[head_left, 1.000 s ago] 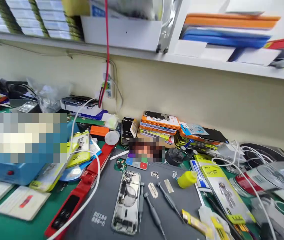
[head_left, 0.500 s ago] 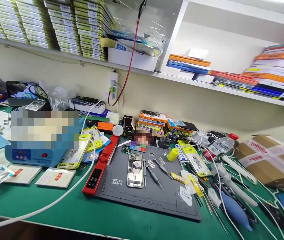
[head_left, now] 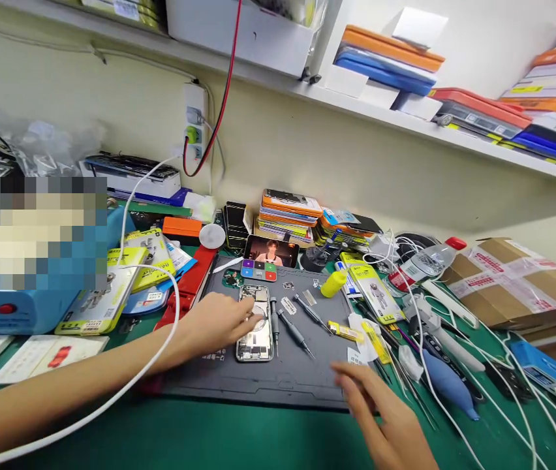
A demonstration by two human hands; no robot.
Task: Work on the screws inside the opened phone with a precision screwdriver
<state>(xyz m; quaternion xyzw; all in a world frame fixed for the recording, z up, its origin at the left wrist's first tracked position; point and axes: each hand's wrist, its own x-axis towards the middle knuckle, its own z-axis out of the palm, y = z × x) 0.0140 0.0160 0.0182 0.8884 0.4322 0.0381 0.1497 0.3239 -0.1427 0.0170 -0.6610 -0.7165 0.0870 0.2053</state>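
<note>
An opened smartphone (head_left: 260,344) lies on the dark grey work mat (head_left: 239,385), its inner parts and a round coil exposed. Reaching in from the left, my left hand (head_left: 222,320) has its fingers over the phone's left and middle part; whether they touch it I cannot tell. My right hand (head_left: 380,411) is above the mat's front right edge, fingers apart and holding nothing. Right of the phone lie a thin screwdriver (head_left: 275,320), a thicker grey screwdriver (head_left: 295,333) and another grey screwdriver (head_left: 312,311). A yellow bottle (head_left: 333,283) stands behind them.
A phone with a lit screen (head_left: 272,251) leans at the mat's back. Tweezers (head_left: 412,385), a blue air blower (head_left: 449,385) and white cables crowd the right. A blue machine (head_left: 38,307) stands left. A white cable (head_left: 160,346) crosses in front of my left forearm.
Both my hands have come into view, the left over the opened phone and the right at the mat's front right. The camera view has shifted down and moved closer.
</note>
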